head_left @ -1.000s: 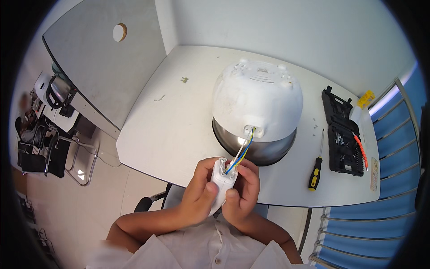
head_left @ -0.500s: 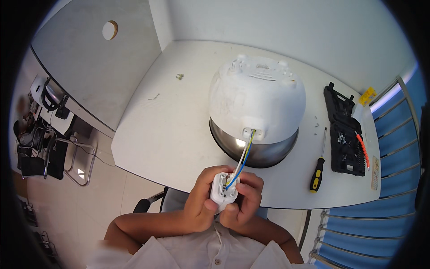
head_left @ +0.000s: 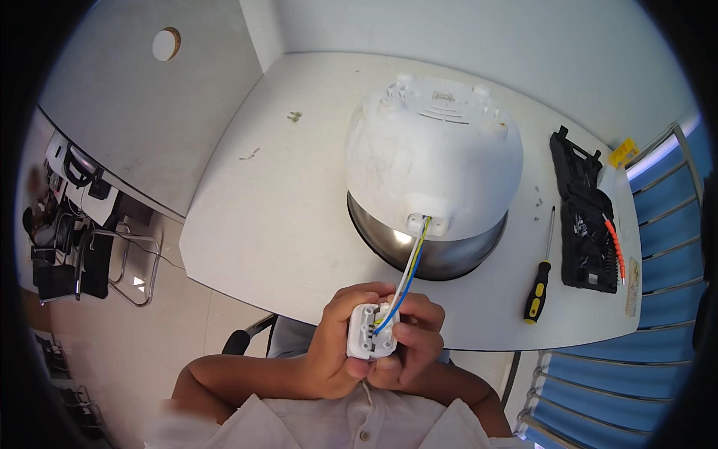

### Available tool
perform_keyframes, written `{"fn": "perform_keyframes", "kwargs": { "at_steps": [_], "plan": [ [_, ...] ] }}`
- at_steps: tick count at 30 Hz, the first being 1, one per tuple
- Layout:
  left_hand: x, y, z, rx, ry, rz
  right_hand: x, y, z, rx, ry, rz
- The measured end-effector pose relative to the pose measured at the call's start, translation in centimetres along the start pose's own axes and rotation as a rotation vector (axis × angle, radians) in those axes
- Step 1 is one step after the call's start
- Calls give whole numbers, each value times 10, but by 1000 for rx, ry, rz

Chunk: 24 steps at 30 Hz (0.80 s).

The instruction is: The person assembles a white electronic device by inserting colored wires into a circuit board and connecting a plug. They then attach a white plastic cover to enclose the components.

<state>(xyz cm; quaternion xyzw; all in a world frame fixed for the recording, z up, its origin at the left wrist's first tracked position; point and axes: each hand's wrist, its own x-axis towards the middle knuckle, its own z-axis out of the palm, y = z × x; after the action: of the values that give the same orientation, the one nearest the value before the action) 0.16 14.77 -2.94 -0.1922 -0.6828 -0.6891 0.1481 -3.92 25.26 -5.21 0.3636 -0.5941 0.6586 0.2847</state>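
A white plastic socket housing (head_left: 360,338) is gripped between my two hands just off the table's front edge, its open inner side facing up. My left hand (head_left: 331,343) wraps its left side. On the right side, my right hand (head_left: 416,337) closes round it with thumb and curled fingers. White, yellow-green and blue wires (head_left: 409,275) run from inside the housing to a slot in a white rice cooker body (head_left: 437,168). That body sits upside down on the table, a shiny metal band (head_left: 449,258) at its lower edge. Fingers partly hide the housing's sides.
Right of the cooker lie a yellow-and-black screwdriver (head_left: 538,295), several small screws (head_left: 538,200) and an open black tool case (head_left: 587,239) with an orange flexible shaft (head_left: 614,243). More small screws (head_left: 295,117) lie at the table's far left. Metal rails (head_left: 666,254) stand beyond the right edge.
The socket housing has tilted, so its inner side faces up more fully. Both hands keep their hold. The whole view has shifted slightly.
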Motion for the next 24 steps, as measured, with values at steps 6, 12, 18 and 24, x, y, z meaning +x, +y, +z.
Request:
{"fn": "perform_keyframes", "kwargs": {
  "at_steps": [6,12,18,24],
  "plan": [
    [-2,-3,3,-64,45,-8,-2,1,1,52,17,27],
    [4,4,3,88,-7,8,-2,-1,6,64,110,38],
    [3,2,3,37,-11,-32,-4,-1,12,1,152,29],
    [3,-1,-1,41,-62,6,-3,1,6,-17,94,23]
  ]
}}
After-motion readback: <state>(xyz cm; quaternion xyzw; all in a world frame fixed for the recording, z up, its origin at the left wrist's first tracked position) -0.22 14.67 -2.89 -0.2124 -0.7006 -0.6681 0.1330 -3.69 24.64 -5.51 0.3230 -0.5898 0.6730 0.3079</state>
